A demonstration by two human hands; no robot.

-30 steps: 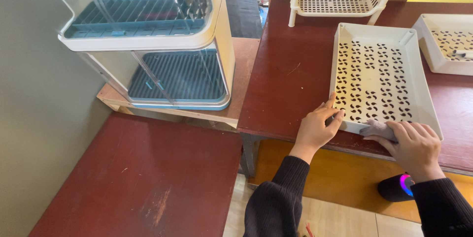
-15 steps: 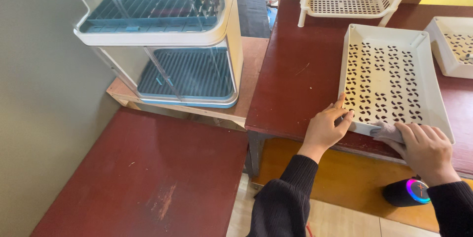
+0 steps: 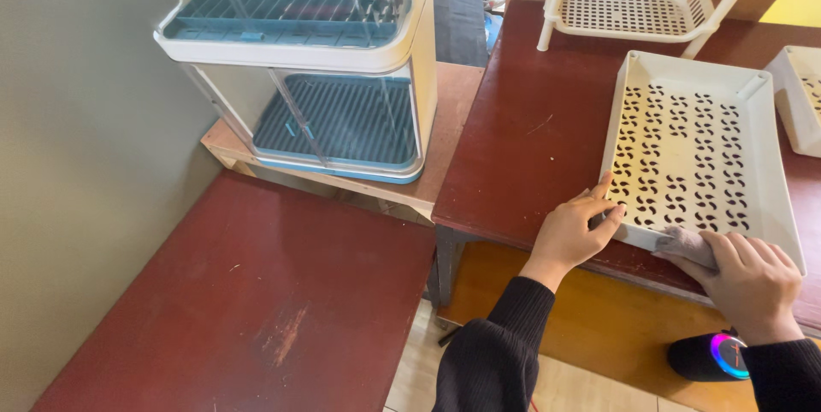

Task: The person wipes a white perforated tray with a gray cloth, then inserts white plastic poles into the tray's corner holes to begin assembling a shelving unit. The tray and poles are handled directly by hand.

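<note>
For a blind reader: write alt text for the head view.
Left hand steadies a white perforated tray on a dark red table while the right hand presses a grey cloth on its near rim. A two-tier dish rack stands left.

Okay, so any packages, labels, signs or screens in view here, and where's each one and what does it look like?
No packages, labels or signs show.
Closest to a screen: a small dark cylinder with a glowing ring of pink, blue and green light, on the floor at lower right, beside the right hand; what kind of device it is cannot be told.
</note>
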